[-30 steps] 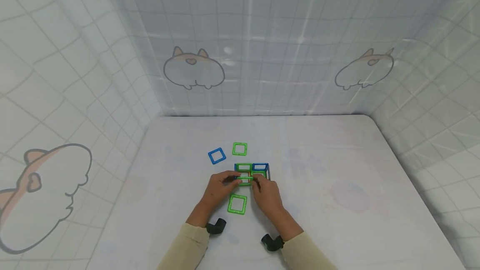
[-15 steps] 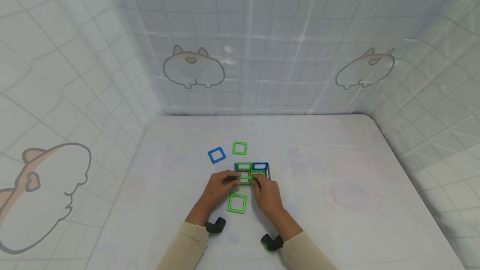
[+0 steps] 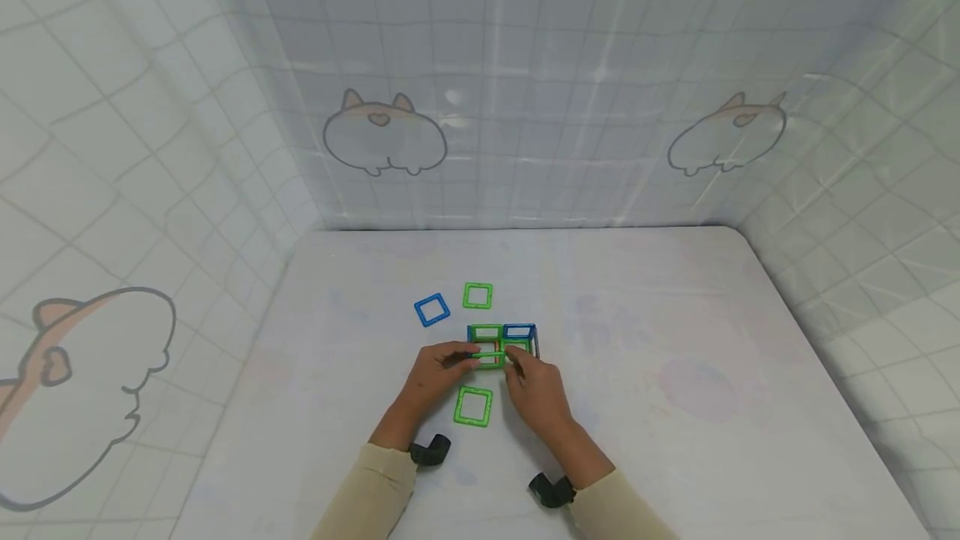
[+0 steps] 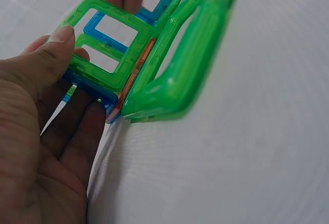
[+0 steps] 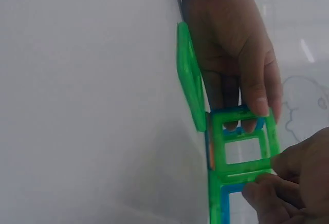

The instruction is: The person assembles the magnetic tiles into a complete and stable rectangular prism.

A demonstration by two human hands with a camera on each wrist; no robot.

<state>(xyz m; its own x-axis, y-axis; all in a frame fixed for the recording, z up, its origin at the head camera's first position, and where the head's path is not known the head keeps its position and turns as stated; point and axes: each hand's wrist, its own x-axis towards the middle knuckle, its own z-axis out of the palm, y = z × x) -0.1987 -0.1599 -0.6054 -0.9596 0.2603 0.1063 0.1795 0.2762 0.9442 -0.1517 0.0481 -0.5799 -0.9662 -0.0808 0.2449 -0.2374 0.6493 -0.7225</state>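
Note:
A small frame of green and blue magnetic tiles [image 3: 519, 326], two cells side by side, stands on the table before me. My left hand [image 3: 433, 373] pinches a green square magnetic tile [image 4: 132, 54] at the front of the left cell. In the left wrist view its thumb lies on the tile and other fingers sit behind, by a blue edge. From the right, my right hand [image 3: 540, 390] pinches the tile's other side with thumb and finger. An orange-red tile edge [image 4: 136, 72] shows low on the frame. Fingers partly hide the joints.
A loose green square tile [image 3: 472, 422] lies between my forearms. Behind the frame lie a blue square tile [image 3: 427, 299] and another green one [image 3: 477, 307]. The white table [image 3: 660, 307] is bordered by pale grid-patterned curtains [image 3: 540, 107].
Both hands stay at the tile frame with almost no movement. The right wrist has shifted slightly toward me and to the right. The loose tiles lie as before.

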